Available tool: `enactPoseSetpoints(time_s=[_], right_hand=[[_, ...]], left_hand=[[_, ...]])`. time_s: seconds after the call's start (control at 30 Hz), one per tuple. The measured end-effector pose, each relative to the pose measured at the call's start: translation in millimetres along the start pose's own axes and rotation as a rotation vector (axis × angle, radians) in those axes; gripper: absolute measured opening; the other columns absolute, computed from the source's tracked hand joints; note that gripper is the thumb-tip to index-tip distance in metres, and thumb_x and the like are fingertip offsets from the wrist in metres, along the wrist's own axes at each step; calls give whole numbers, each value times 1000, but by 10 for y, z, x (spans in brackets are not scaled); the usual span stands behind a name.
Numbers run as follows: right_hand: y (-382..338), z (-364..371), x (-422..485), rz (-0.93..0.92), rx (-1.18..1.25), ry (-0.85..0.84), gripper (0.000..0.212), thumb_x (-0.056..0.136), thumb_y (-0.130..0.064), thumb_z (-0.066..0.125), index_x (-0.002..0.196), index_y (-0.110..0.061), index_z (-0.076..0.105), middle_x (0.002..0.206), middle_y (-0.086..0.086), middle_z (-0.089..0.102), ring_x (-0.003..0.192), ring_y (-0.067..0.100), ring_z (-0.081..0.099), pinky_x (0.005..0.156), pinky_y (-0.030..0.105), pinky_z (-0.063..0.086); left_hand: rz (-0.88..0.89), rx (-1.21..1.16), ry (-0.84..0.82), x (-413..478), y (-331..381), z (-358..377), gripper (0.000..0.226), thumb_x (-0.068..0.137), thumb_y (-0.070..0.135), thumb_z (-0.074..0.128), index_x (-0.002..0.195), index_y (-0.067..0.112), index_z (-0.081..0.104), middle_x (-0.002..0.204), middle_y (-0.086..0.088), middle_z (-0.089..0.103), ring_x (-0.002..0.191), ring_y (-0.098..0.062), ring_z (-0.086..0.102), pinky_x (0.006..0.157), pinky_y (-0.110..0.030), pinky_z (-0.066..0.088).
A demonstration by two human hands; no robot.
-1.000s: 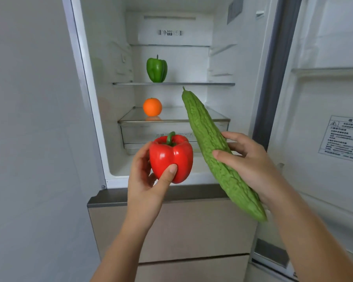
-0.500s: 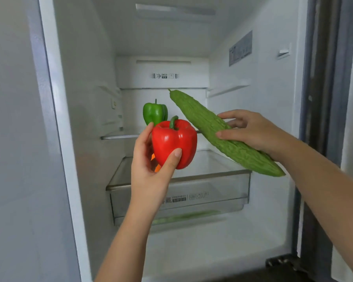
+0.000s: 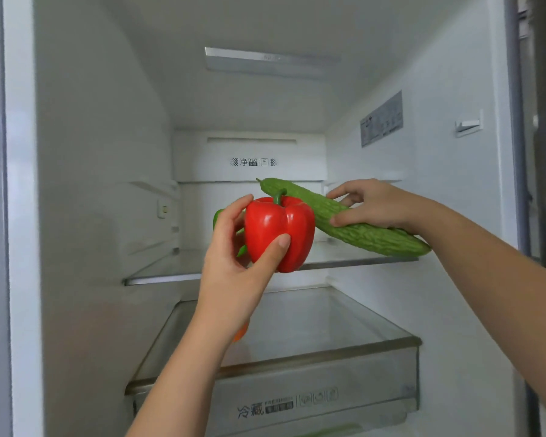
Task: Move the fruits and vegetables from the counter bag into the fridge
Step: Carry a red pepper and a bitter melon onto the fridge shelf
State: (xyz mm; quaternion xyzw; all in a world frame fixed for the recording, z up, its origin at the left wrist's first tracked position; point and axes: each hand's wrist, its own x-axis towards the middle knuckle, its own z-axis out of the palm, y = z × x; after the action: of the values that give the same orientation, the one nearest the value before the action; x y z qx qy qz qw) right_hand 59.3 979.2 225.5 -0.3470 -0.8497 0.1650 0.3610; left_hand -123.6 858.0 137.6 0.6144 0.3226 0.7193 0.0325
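My left hand (image 3: 234,257) grips a red bell pepper (image 3: 281,231), held upright just in front of the upper glass shelf (image 3: 158,272) of the open fridge. My right hand (image 3: 372,205) holds a long green bitter gourd (image 3: 360,227) that lies tilted above the shelf's right part, its tip pointing toward the back wall. A green bell pepper (image 3: 218,216) stands on that shelf, mostly hidden behind my left hand. A sliver of an orange (image 3: 241,333) shows beside my left wrist on the lower shelf.
The lower glass shelf (image 3: 344,329) covers a labelled drawer (image 3: 297,402). White fridge walls close in left and right, with a small shelf rail (image 3: 468,124) on the right wall. The door seal (image 3: 517,121) runs down the right edge.
Both hands and my view have moved deeper into the fridge. The red pepper and gourd have risen to the upper shelf level, and the gourd has tilted flatter.
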Motion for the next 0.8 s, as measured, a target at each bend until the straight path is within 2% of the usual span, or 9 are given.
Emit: enactPoseSetpoints(time_s=[0.07,0.13,0.2,0.3,0.4,0.5,0.67,0.73,0.8], right_hand=[[47,1,173,-22,-33,-25,51,75,-27,74,121,-28,53,110,1,55,98,15,54,64,13,36],[117,37,328,-40,-60,-57,52,75,-27,74,122,-27,52,109,0,54,100,16,53,66,15,38],[214,93,472,-69,-76,-80,53,73,-27,75,121,-29,53,110,-1,53,104,16,53,77,23,43],[387,157,667,-102,-79,-85,55,69,-30,77,119,-31,54,115,-2,54,108,14,53,91,31,43],[513,182,803,-114,-80,-133,53,67,-32,78,116,-33,57,115,-7,58,104,13,57,92,33,46],[609,173,914,-137,-117,-160,49,67,-30,79,111,-33,58,115,-4,59,102,13,58,93,37,45],[721,164,976,-180,-125,-219,45,67,-23,78,106,-35,59,113,-3,60,102,1,52,97,33,39],[764,190,988,-185,-146,-243,44,66,-24,79,103,-36,59,111,-7,60,100,-5,51,98,33,38],[814,219,1001,-174,-151,-244,43,62,-30,80,97,-43,58,112,-7,61,103,-2,52,99,35,39]], left_hand=[[-45,38,-20,136,-66,28,53,65,32,70,113,39,49,114,4,56,94,-7,60,73,-27,56],[-76,80,-38,265,-128,50,54,64,35,70,114,37,49,111,0,58,89,-12,63,71,-31,57],[-89,108,-40,368,-182,74,54,63,36,71,112,37,49,108,0,58,84,-12,65,70,-31,57],[-105,142,-43,456,-252,118,50,65,31,77,106,38,49,105,2,59,86,-17,65,68,-30,56],[-122,192,-64,517,-317,189,50,63,28,79,101,35,48,102,5,61,87,-17,65,69,-29,55],[-129,279,-112,570,-375,299,52,65,26,81,104,31,47,103,7,60,90,-15,63,74,-31,55],[-169,367,-202,659,-529,473,54,71,22,77,111,28,42,105,6,56,93,-19,61,80,-35,53],[-207,387,-210,709,-583,502,55,72,22,76,115,24,41,109,3,54,94,-20,60,79,-31,51],[-267,373,-233,767,-626,504,53,75,22,73,118,20,41,111,0,53,89,-17,58,72,-25,49]])
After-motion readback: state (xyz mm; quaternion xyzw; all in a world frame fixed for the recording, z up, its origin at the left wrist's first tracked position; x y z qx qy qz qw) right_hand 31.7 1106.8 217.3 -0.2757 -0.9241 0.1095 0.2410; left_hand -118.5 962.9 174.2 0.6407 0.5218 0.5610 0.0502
